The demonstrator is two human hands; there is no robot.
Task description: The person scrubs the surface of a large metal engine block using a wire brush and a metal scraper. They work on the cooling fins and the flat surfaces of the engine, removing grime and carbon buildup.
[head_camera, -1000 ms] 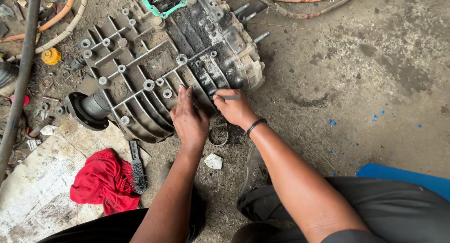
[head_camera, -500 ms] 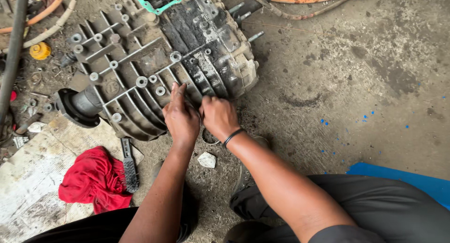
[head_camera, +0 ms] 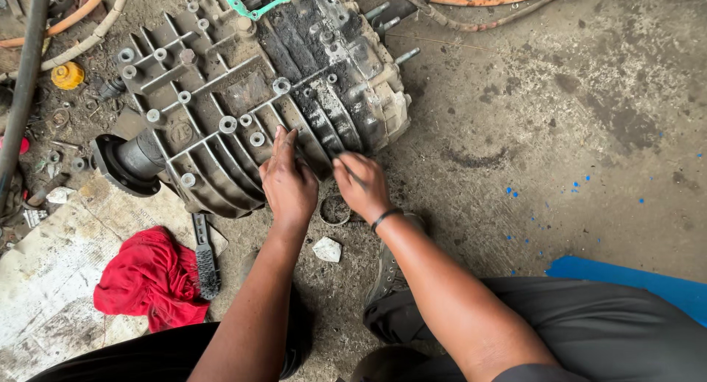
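A large grey ribbed metal gearbox housing (head_camera: 221, 109) lies on the dirty concrete floor, greasy black on its right half. My left hand (head_camera: 289, 181) rests flat on the housing's lower edge, fingers together and pointing up. Beside it, my right hand (head_camera: 361, 183) is curled at the same edge and seems to pinch a thin dark tool or part; a dark band sits on that wrist. A round metal ring (head_camera: 335, 209) lies on the floor just below both hands.
A red rag (head_camera: 147, 279) and a black brush (head_camera: 206, 257) lie lower left on a pale board (head_camera: 51, 279). A small white scrap (head_camera: 326, 249) is near my knee. Hoses (head_camera: 66, 21), a yellow cap (head_camera: 68, 75) and a green gasket (head_camera: 254, 2) lie at the top. A blue sheet (head_camera: 633, 279) lies at right.
The view shifted slightly, so the housing sits a little lower left in frame. Both hands stay at the housing's lower edge; my right hand has drawn a bit apart from the left.
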